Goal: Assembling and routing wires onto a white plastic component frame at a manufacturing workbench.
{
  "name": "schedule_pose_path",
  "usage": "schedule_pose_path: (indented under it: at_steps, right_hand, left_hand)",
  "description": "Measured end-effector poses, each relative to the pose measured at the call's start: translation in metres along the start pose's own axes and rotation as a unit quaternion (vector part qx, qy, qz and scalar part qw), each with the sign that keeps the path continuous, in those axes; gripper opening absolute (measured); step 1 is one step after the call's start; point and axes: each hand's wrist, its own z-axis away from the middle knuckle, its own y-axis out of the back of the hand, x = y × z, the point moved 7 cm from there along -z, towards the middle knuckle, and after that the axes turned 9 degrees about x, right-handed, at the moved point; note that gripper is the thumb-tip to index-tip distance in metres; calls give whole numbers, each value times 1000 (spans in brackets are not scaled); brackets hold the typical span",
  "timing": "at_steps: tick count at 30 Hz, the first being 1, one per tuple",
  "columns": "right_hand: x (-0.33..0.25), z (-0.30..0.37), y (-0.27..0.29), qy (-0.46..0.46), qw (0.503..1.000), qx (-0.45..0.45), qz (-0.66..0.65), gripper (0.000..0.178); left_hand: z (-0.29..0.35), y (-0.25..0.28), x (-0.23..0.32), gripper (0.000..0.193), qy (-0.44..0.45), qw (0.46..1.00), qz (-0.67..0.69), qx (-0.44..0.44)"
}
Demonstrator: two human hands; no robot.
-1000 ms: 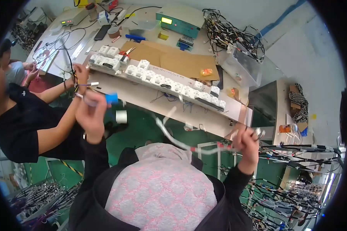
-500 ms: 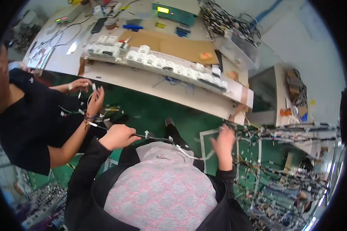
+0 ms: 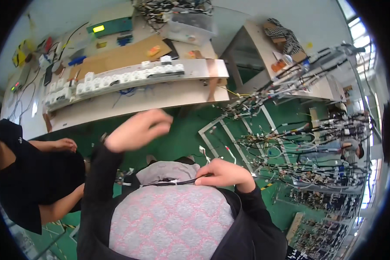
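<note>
My right hand (image 3: 224, 175) is closed on a black wire harness (image 3: 186, 182) in front of my waist. The harness runs leftward across my shirt, with a white clip or tape on it. Beyond the right fingers stick out wire ends with a white connector (image 3: 202, 150) and a red-and-white tip (image 3: 228, 149). Raised and apart from the harness, my left hand (image 3: 138, 130) is slightly blurred, its thumb away from the fingers and nothing visible in it. The harness's left end cannot be made out clearly near my left sleeve.
Ahead stands a bench (image 3: 138, 106) with a row of white connector holders (image 3: 125, 78) and a green device (image 3: 110, 27). At the left is a co-worker in black (image 3: 52, 169). Racks hung with wire harnesses (image 3: 307, 134) fill the right side, beside a white floor-level frame (image 3: 223, 130).
The view has swung to the right. My left hand has let go of the harness and risen. My right hand has come in toward my waist and grips the harness. The co-worker's hands are lower.
</note>
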Motion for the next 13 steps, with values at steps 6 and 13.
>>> schedule_pose_path:
  at_steps: [6,13]
  right_hand:
    - [9,83,16,122,982,138,42,19]
    - [4,257,99,166,921,349,47,15]
  left_hand:
    - [-208,-122,-144,55,-107,972,-95,187]
    - [-335,-178,-199,84,-27,962,-118,244]
